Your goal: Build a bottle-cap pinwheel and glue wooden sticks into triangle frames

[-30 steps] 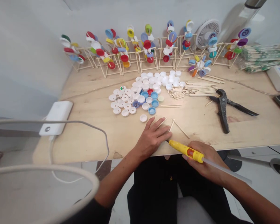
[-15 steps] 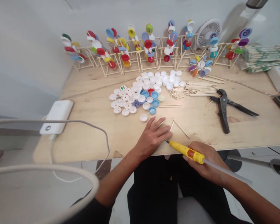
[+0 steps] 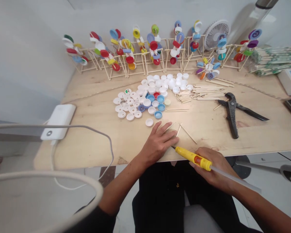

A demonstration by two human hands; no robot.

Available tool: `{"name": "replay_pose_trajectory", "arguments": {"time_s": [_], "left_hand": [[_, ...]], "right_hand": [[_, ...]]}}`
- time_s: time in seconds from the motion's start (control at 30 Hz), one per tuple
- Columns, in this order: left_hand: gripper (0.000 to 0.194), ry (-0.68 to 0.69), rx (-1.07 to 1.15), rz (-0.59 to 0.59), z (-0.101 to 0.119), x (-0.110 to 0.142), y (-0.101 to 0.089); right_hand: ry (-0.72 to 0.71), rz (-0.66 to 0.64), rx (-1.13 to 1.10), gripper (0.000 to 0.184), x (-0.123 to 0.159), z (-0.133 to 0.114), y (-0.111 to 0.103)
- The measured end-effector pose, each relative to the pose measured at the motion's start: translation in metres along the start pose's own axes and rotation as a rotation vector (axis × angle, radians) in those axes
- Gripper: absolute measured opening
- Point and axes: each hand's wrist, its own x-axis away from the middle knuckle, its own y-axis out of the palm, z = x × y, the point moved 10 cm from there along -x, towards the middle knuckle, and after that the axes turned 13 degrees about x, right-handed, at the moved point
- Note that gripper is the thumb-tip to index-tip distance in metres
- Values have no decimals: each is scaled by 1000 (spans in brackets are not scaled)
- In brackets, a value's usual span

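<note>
My right hand (image 3: 212, 163) is wrapped round a yellow hot glue gun (image 3: 192, 157), with a long translucent glue stick (image 3: 235, 179) sticking out of its back end. The gun's dark nozzle points left and sits close to the fingertips of my left hand (image 3: 157, 142). That hand lies on the table near its front edge, fingers spread and resting over thin wooden sticks (image 3: 178, 130). Their lower ends are hidden under the fingers. One more wooden stick (image 3: 189, 134) slants away to the right, its upper end meeting another.
Bottle caps (image 3: 135, 103) lie heaped beyond my left hand, beside a pile of wooden sticks (image 3: 208, 93). Black cutters (image 3: 232, 115) lie at right. Stick frames with cap wheels (image 3: 129, 60) line the wall near a fan (image 3: 217, 34). A white power bank (image 3: 59, 121) and cables are at left.
</note>
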Motion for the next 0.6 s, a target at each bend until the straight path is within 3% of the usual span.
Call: {"name": "replay_pose_trajectory", "arguments": {"time_s": [0.6], "left_hand": [[19,0,-7,0,1,0,0]], "right_hand": [[-17,-6,20,25,1,0,0]]}}
